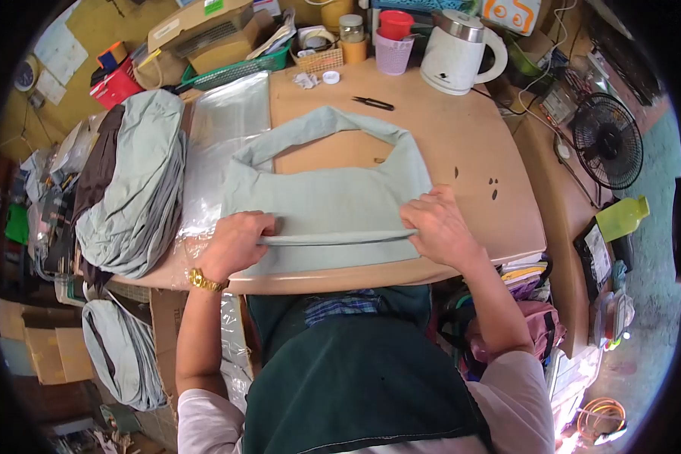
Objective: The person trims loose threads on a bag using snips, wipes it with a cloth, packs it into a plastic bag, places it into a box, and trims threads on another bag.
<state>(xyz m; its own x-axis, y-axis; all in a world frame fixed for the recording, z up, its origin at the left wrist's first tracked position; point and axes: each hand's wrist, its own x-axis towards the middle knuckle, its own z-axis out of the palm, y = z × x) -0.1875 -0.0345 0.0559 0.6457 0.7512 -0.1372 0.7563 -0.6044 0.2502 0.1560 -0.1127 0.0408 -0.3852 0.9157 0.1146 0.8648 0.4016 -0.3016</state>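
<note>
A pale grey-green cloth piece (318, 193) lies on the tan table in front of me, its long strap looped at the far side like a bag or an apron. My left hand (238, 238), with a gold watch on the wrist, pinches the near fold at its left end. At the right end of that same fold, my right hand (435, 223) has its fingers closed on the cloth. Between both hands the folded edge runs straight and slightly raised. Below it a flat strip of the cloth rests along the table's front edge.
A heap of similar cloth (132, 185) sits at the left beside clear plastic sheets (227, 113). Small black thread snips (373, 103) lie beyond the cloth. A white kettle (454, 57), a pink cup (393, 54) and a green basket (234, 74) line the back. A black fan (607, 140) stands right.
</note>
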